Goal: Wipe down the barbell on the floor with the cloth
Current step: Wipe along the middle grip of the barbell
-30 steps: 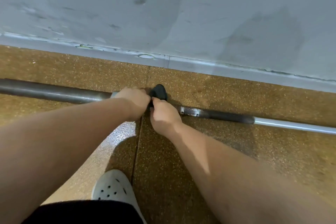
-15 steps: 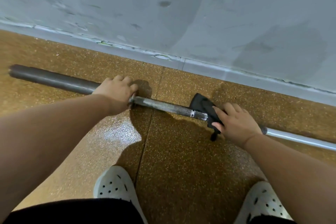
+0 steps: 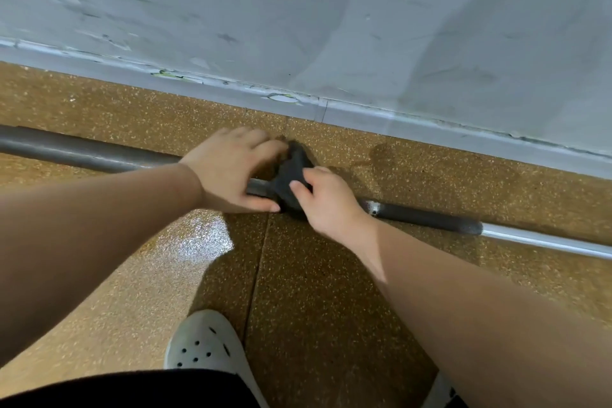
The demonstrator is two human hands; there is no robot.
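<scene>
The left hand [image 3: 231,172] lies on the bar [image 3: 82,151], steadying it — grip blurred; the right hand [image 3: 326,202] clamps cloth [image 3: 289,172] round it.

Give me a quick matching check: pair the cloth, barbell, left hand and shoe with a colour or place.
1 cloth
2 barbell
3 left hand
4 shoe

A white, with holes
B lying along the foot of the wall
C dark, in the grip of the right hand
D on the barbell, beside the cloth

Pairs: 1-C, 2-B, 3-D, 4-A.
</scene>
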